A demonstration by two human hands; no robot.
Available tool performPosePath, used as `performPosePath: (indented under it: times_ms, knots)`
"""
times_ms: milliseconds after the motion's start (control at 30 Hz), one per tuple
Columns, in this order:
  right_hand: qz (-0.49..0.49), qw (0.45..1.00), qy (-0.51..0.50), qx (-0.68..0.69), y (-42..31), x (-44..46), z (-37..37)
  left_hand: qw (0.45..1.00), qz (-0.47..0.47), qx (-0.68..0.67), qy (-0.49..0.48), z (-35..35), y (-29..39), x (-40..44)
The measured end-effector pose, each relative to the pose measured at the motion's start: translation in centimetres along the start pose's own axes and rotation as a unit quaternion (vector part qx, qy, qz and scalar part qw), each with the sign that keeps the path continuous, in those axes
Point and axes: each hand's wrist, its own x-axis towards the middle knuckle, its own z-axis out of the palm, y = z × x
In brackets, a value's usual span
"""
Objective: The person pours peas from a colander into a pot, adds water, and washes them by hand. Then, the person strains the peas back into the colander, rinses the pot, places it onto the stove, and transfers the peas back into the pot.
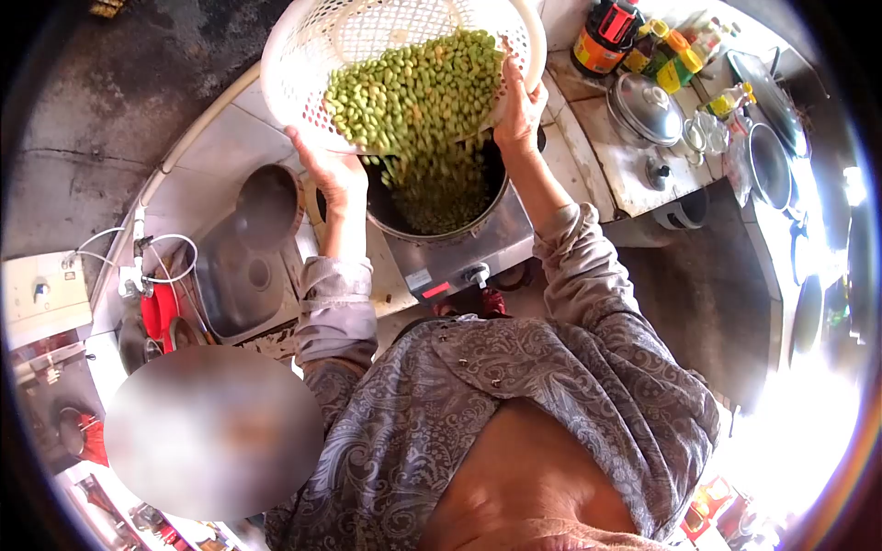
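A white plastic colander (299,69) is tilted over a dark pot (501,188) on the stove. Green beans (413,87) slide over its lower rim, and a blurred stream of them falls into the pot. My left hand (333,174) grips the rim at the lower left. On the right side, my right hand (520,110) is closed around the rim, thumb toward the inside. The metal stove (459,262) has a knob at its front.
To the left is a metal sink (243,285) with a round pan (268,207) at its edge. A lidded pot (646,108), sauce bottles (680,69) and a large dark jar (604,39) stand on the right counter. A blurred oval hides the lower left.
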Motion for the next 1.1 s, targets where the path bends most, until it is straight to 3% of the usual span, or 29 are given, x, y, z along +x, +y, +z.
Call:
performPosePath:
  times_ms: [67,367,500,667,833,1100]
  knots:
    - [0.03,0.999,-0.008,-0.009,0.2,0.1,-0.6,0.999,-0.016,-0.019,-0.027,-0.4,0.0,0.2]
    - [-0.013,0.996,-0.078,-0.029,-1.1,-0.6,-0.6,0.996,-0.075,-0.047,-0.022,-2.5,0.2,0.3]
    - [-0.06,0.984,-0.113,-0.121,-2.6,-1.5,-0.5,0.993,-0.087,-0.074,-0.009,-3.8,-0.2,0.0]
    - [-0.202,0.95,-0.193,-0.14,-4.5,-2.3,0.3,0.986,-0.104,-0.126,0.018,-3.8,-0.2,0.2]
    - [-0.289,0.92,-0.208,-0.165,-6.2,-2.6,0.7,0.986,-0.09,-0.139,0.034,-3.0,-0.3,0.5]
    - [-0.38,0.874,-0.236,-0.188,-8.1,-2.6,1.2,0.976,-0.086,-0.198,-0.019,-1.0,0.5,0.5]
